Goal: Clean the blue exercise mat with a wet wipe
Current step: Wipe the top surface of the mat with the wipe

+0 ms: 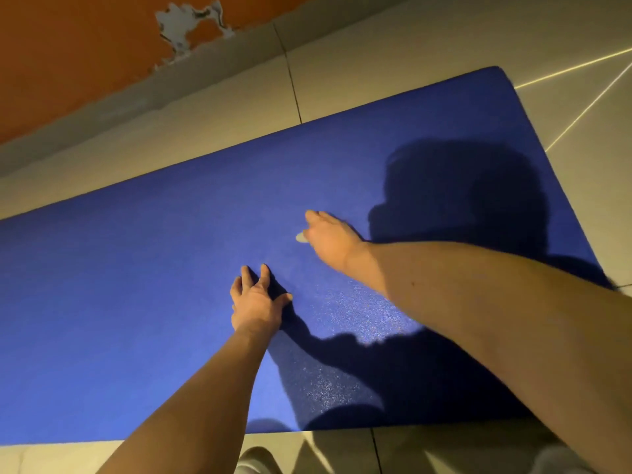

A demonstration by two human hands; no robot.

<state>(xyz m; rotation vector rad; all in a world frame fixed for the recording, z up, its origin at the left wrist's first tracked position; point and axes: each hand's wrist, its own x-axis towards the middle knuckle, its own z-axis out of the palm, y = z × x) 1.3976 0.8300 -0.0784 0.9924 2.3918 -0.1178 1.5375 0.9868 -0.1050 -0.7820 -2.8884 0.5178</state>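
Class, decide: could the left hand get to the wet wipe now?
Probably yes: the left hand rests on the mat close to the wet wipe, bare mat between; only the right hand covers most of it.

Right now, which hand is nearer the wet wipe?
Right. The right hand lies over the wet wipe on the mat; the left hand rests on the mat apart from it, nearer the person.

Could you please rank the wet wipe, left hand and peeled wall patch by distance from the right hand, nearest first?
1. Wet wipe, peeking from under the right hand.
2. Left hand, pressed on the blue mat, nearer the person.
3. Peeled wall patch, far upper left.
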